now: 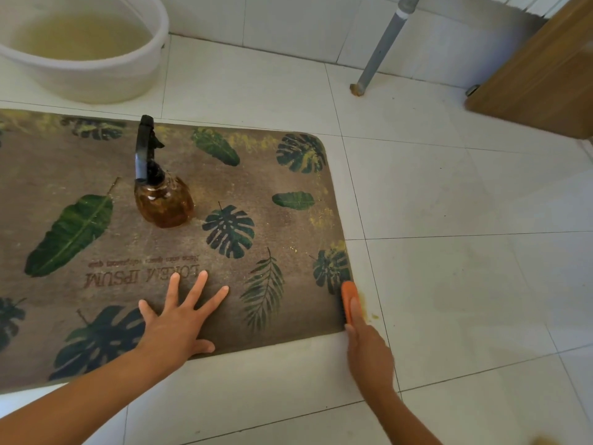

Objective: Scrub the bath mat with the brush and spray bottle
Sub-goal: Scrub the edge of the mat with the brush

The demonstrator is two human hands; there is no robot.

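Observation:
A brown bath mat (282, 226) printed with green leaves lies flat on the white tiled floor. An amber spray bottle (163, 197) with a black trigger head stands upright on the mat, left of its middle. My left hand (179, 319) presses flat on the mat near its front edge, fingers spread. My right hand (369, 351) grips an orange brush (349, 297) at the mat's right edge, near the front right corner. Yellowish residue marks the tile beside the brush.
A white basin (86, 78) of murky water stands on the floor at the back left. A grey metal leg (382, 49) slants down at the back. A wooden door or panel (545, 72) stands at the far right. Tiled floor (465, 236) stretches right of the mat.

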